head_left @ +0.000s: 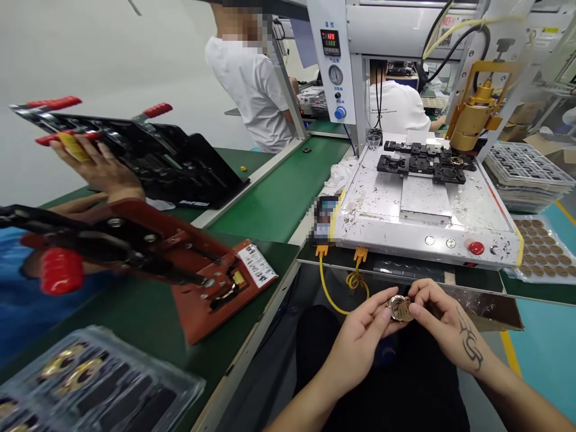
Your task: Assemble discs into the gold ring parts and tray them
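In the head view, the metal ring [398,306] and a brown disc [407,313] are held in front of the white machine base [373,222], over the dark-clad lap [387,390]. Both hands are kept apart from the base's front edge by a gap, which is crossed farther left by a yellow cable [328,291]. Wider room is left between the left forearm and the slanting edge of the green bench [153,318], on which a red fixture [193,312] is set. The ring is gripped between the thumb and fingers of the left hand [364,333]; the disc, overlapping the ring, is pinched by the bent fingers of the right hand [443,321]. Whether the disc is seated cannot be told.
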`<state>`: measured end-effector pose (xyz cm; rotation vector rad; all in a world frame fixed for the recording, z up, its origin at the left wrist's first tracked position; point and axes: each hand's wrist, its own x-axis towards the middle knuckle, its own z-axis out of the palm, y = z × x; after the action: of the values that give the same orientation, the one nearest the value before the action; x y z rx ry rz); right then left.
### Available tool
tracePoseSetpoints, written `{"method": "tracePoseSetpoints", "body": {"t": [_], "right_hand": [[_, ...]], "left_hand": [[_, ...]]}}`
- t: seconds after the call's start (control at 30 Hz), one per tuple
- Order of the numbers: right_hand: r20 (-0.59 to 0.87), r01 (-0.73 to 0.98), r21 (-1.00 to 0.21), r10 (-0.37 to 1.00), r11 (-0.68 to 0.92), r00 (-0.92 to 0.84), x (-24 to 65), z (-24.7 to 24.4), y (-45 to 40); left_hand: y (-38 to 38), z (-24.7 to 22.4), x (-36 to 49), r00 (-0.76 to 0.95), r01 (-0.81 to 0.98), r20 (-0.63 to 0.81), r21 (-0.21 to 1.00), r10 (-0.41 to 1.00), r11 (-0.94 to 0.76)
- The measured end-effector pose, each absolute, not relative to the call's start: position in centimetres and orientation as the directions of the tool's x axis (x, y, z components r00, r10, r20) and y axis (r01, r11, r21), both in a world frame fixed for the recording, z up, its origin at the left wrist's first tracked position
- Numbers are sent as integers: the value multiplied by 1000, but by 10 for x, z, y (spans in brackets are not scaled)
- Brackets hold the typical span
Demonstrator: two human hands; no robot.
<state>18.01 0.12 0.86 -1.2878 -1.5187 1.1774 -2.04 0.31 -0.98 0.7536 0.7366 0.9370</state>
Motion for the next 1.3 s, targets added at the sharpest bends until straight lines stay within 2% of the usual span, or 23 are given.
{"method": "tracePoseSetpoints", "body": {"t": [0.2, 0.7, 0.93, 1.07, 1.2, 1.3], "right_hand": [[5, 209, -977, 979, 48, -203, 172, 2, 2], [48, 244, -966, 984, 89, -170, 170, -3, -1], [187, 429, -873, 972, 230, -140, 167, -11, -3], [202, 508, -819, 963, 267, -181, 172, -18, -2], [257, 451, -801, 907, 393, -333, 171, -12, 4], [153, 331, -916, 960, 227, -236, 166, -6, 8]], "left_hand": [[-2, -9, -20, 386, -413, -206, 833, 899, 368], [-6, -14, -15, 356, -362, -162, 884, 920, 296], [-10, -21, -11, 279, -226, -133, 953, 951, 200], [-8, -26, -15, 298, -115, -85, 986, 951, 125], [0, -21, -25, 372, 27, -40, 999, 928, 32], [6, -13, -31, 301, -82, -46, 994, 952, 74]]}}
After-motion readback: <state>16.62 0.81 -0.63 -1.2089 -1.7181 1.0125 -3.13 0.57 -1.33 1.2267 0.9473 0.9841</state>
